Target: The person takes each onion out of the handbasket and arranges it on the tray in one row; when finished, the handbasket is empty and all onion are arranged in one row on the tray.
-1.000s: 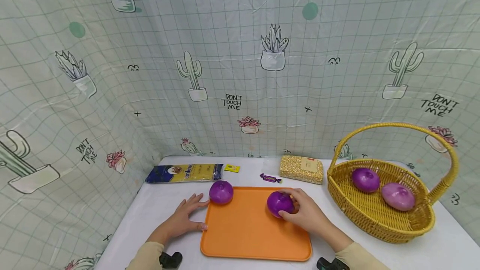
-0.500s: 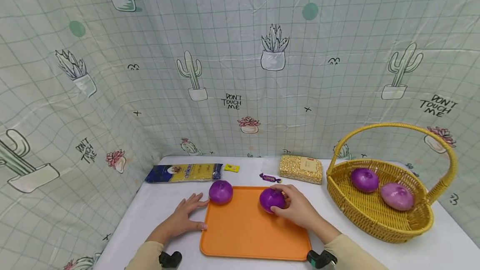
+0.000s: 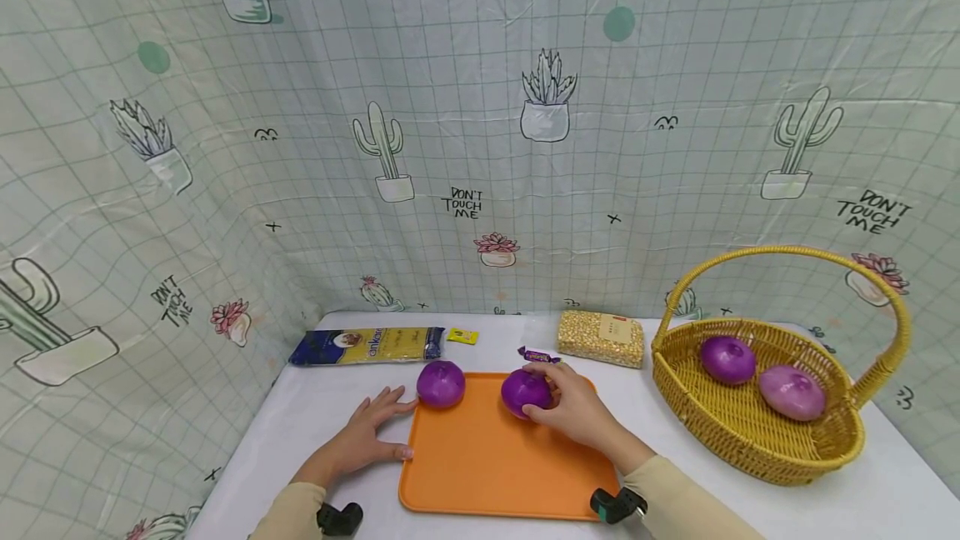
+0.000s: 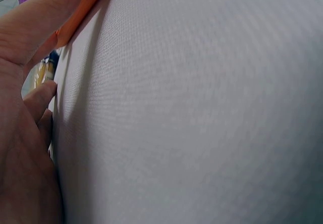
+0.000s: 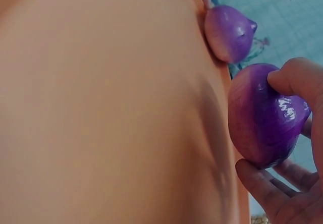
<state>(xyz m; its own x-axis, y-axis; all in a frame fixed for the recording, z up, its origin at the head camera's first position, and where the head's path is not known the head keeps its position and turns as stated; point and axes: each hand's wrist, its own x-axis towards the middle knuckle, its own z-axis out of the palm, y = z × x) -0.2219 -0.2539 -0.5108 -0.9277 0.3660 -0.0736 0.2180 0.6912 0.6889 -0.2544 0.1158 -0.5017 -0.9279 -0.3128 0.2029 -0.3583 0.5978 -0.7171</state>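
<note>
— While the white table carries everything, what takes up the most room on it?

— After the table itself, the yellow wicker basket at the right, with two purple onions lying in it. Next in size is the orange tray in the middle.

— And the hands?

— Flat on the cloth just left of the tray lies the left hand, fingers straight and spread, thumb along the tray's edge, holding nothing. Over the tray's far part, the right hand grips a purple onion.

— How does that onion sit against the fingers?

— It lies to the left of the palm, on the tray. From the right wrist view the thumb presses its upper side and a curled finger cups it from below, so the fingers are clamped on it.

— Anything near it?

— A second onion rests on the tray's far left corner, apart from the held one. Behind the tray lie a pasta packet, a grain packet and a small candy.
</note>
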